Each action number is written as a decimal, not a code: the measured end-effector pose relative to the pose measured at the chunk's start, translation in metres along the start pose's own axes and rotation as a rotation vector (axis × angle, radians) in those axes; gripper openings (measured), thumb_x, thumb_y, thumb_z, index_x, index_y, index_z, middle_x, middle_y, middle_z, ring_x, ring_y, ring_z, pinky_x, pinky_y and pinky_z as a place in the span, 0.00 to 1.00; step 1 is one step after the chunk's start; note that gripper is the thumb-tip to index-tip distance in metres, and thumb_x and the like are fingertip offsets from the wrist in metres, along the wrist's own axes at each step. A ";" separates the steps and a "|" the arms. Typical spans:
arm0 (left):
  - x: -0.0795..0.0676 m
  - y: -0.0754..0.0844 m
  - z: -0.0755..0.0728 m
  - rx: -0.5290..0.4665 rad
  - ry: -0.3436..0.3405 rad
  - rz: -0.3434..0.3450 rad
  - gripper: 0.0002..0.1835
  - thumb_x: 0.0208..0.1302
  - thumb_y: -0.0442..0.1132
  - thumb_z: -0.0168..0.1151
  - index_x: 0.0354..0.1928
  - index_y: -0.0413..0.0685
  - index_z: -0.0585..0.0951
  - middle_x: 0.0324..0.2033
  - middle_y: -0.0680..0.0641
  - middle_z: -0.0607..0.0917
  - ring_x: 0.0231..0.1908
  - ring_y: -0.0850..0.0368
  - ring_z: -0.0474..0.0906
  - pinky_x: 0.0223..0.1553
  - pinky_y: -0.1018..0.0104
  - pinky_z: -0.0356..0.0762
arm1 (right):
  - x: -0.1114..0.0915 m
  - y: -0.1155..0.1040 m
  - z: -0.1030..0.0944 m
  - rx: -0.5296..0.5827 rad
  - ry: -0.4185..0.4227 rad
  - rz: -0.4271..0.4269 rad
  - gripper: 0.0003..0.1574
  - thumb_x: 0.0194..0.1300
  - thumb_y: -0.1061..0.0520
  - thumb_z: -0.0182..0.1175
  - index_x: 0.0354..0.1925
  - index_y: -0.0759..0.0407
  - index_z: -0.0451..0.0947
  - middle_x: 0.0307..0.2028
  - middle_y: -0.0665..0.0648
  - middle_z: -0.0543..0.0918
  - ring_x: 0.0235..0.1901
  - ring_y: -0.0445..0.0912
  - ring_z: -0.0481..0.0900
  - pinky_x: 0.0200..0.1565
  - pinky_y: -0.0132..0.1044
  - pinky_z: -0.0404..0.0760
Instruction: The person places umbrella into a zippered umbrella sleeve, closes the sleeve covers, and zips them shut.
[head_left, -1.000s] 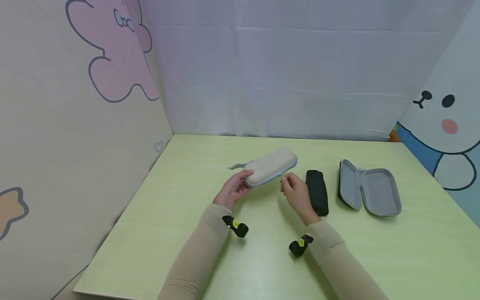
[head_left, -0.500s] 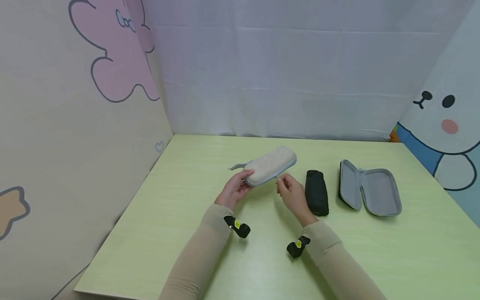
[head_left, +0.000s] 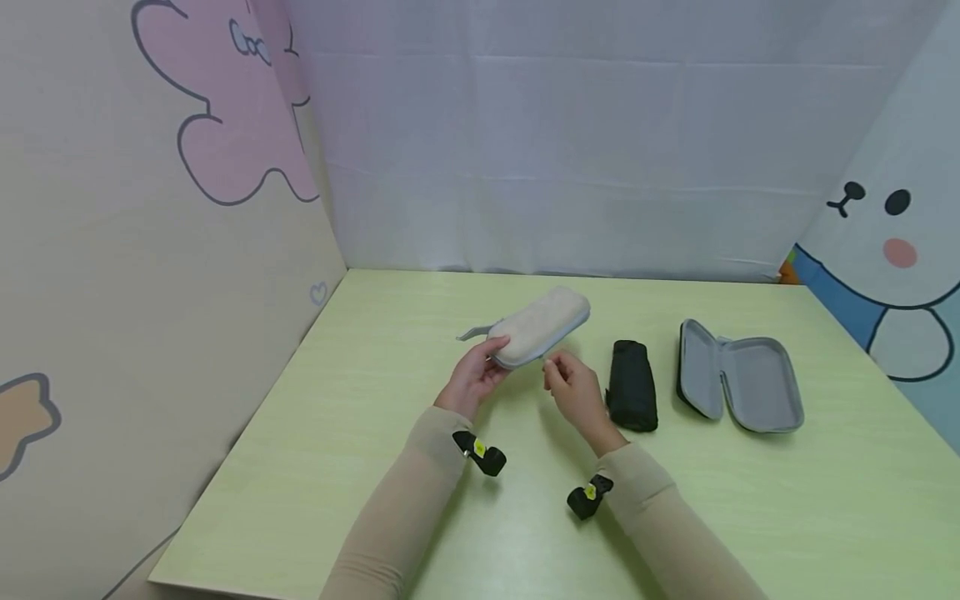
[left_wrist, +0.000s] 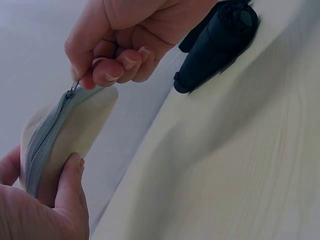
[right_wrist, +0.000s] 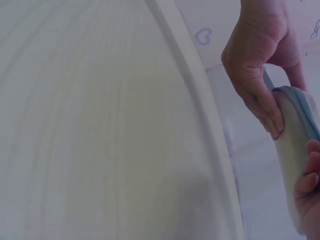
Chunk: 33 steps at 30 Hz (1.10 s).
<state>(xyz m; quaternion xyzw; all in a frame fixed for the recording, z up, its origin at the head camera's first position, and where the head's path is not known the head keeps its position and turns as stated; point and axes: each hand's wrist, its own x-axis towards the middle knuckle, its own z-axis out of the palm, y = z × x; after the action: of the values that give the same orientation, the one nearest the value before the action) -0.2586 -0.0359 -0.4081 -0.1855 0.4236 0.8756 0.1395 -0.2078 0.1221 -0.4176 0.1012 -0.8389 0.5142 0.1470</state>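
A beige zip case (head_left: 538, 325) with a grey zipper is held a little above the green table (head_left: 375, 433). My left hand (head_left: 474, 373) grips its near end, thumb on top. In the left wrist view the same case (left_wrist: 65, 137) shows its zipper, and my right hand (left_wrist: 117, 45) pinches the small metal zipper pull (left_wrist: 74, 89) at the case's edge. In the head view my right hand (head_left: 572, 387) sits just right of the case's front edge, fingers curled. The right wrist view shows my left hand (right_wrist: 260, 70) around the case (right_wrist: 295, 150).
A black folded item (head_left: 632, 385) lies on the table right of my right hand. Further right a grey hard case (head_left: 738, 377) lies open. Patterned walls close in the left, back and right sides. A grey strap (head_left: 474, 332) sticks out behind the beige case.
My right hand has slid left along the case's front edge with the zipper pull. The case has tilted slightly and shifted a little left. Both forearms moved a bit forward.
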 end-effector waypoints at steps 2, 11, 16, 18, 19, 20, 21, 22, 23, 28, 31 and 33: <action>0.000 0.000 0.001 -0.003 0.007 0.004 0.27 0.55 0.32 0.65 0.57 0.37 0.69 0.41 0.38 0.77 0.36 0.53 0.79 0.41 0.66 0.78 | 0.000 -0.001 0.001 0.002 0.007 0.001 0.09 0.68 0.62 0.51 0.31 0.64 0.74 0.19 0.53 0.74 0.18 0.41 0.68 0.20 0.32 0.66; -0.002 -0.002 0.005 -0.027 0.007 0.012 0.26 0.56 0.32 0.64 0.57 0.37 0.69 0.43 0.39 0.77 0.40 0.52 0.78 0.44 0.66 0.77 | -0.004 -0.003 0.007 0.011 -0.034 -0.019 0.10 0.69 0.61 0.51 0.31 0.64 0.74 0.19 0.52 0.74 0.18 0.43 0.68 0.19 0.32 0.66; -0.003 -0.003 0.005 -0.054 -0.021 -0.011 0.27 0.58 0.32 0.58 0.59 0.36 0.65 0.45 0.38 0.73 0.46 0.49 0.74 0.51 0.61 0.73 | -0.004 -0.005 0.006 0.019 0.004 -0.045 0.10 0.68 0.62 0.51 0.29 0.61 0.74 0.18 0.51 0.73 0.17 0.44 0.67 0.18 0.33 0.66; -0.004 -0.002 0.004 -0.079 -0.029 -0.023 0.28 0.56 0.32 0.55 0.60 0.36 0.64 0.46 0.37 0.71 0.47 0.48 0.72 0.52 0.59 0.71 | -0.004 -0.004 0.005 0.017 0.009 -0.050 0.11 0.68 0.62 0.50 0.28 0.61 0.73 0.18 0.51 0.72 0.16 0.44 0.67 0.18 0.34 0.66; -0.004 -0.002 0.004 -0.092 -0.032 -0.033 0.29 0.55 0.31 0.54 0.61 0.36 0.63 0.47 0.37 0.70 0.48 0.48 0.71 0.53 0.58 0.70 | -0.004 -0.004 0.004 0.016 0.006 -0.048 0.11 0.68 0.62 0.50 0.28 0.61 0.73 0.17 0.51 0.72 0.16 0.44 0.67 0.18 0.34 0.65; -0.004 -0.001 0.003 -0.099 -0.038 -0.041 0.30 0.53 0.31 0.52 0.61 0.37 0.62 0.47 0.37 0.69 0.48 0.48 0.70 0.52 0.58 0.70 | -0.005 -0.004 0.004 0.016 0.005 -0.044 0.11 0.68 0.61 0.51 0.28 0.61 0.73 0.17 0.51 0.72 0.15 0.43 0.66 0.17 0.34 0.65; -0.004 -0.001 0.002 -0.103 -0.046 -0.049 0.31 0.52 0.30 0.51 0.62 0.38 0.62 0.48 0.38 0.69 0.49 0.48 0.69 0.52 0.57 0.70 | -0.005 -0.004 0.003 0.019 0.006 -0.037 0.11 0.68 0.61 0.51 0.28 0.61 0.73 0.17 0.51 0.72 0.15 0.43 0.66 0.17 0.34 0.65; -0.004 0.000 0.002 -0.104 -0.059 -0.059 0.31 0.51 0.30 0.50 0.62 0.39 0.62 0.48 0.38 0.68 0.49 0.48 0.68 0.52 0.58 0.69 | -0.005 -0.003 0.002 0.020 0.011 -0.031 0.11 0.68 0.62 0.51 0.28 0.61 0.73 0.17 0.51 0.72 0.15 0.43 0.66 0.17 0.34 0.65; -0.004 0.001 0.001 -0.104 -0.069 -0.071 0.32 0.50 0.29 0.49 0.62 0.39 0.61 0.49 0.39 0.68 0.49 0.48 0.68 0.51 0.58 0.70 | -0.005 -0.003 0.001 0.021 0.017 -0.024 0.11 0.68 0.61 0.51 0.28 0.61 0.73 0.17 0.51 0.73 0.15 0.42 0.66 0.17 0.33 0.65; -0.004 0.003 -0.002 -0.109 -0.135 -0.129 0.33 0.47 0.28 0.45 0.62 0.41 0.60 0.51 0.42 0.67 0.50 0.49 0.66 0.50 0.61 0.67 | -0.003 -0.002 -0.006 0.029 0.041 -0.003 0.11 0.68 0.61 0.50 0.28 0.59 0.74 0.18 0.53 0.73 0.15 0.43 0.66 0.17 0.33 0.64; -0.004 0.005 -0.004 -0.104 -0.149 -0.140 0.34 0.48 0.29 0.46 0.63 0.42 0.58 0.53 0.42 0.68 0.52 0.49 0.66 0.53 0.60 0.66 | -0.002 -0.001 -0.009 0.022 0.036 0.014 0.11 0.68 0.60 0.50 0.29 0.60 0.74 0.19 0.53 0.73 0.15 0.43 0.66 0.17 0.33 0.64; -0.004 0.006 -0.005 -0.101 -0.158 -0.145 0.35 0.49 0.30 0.48 0.64 0.42 0.57 0.54 0.41 0.68 0.53 0.49 0.66 0.55 0.60 0.65 | -0.002 0.000 -0.012 0.022 0.036 0.020 0.11 0.69 0.60 0.50 0.29 0.60 0.74 0.19 0.54 0.73 0.15 0.44 0.66 0.17 0.33 0.64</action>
<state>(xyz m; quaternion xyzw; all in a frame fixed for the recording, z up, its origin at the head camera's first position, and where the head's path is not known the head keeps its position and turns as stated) -0.2563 -0.0437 -0.4047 -0.1529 0.3521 0.8954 0.2256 -0.2044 0.1324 -0.4132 0.0853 -0.8314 0.5265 0.1559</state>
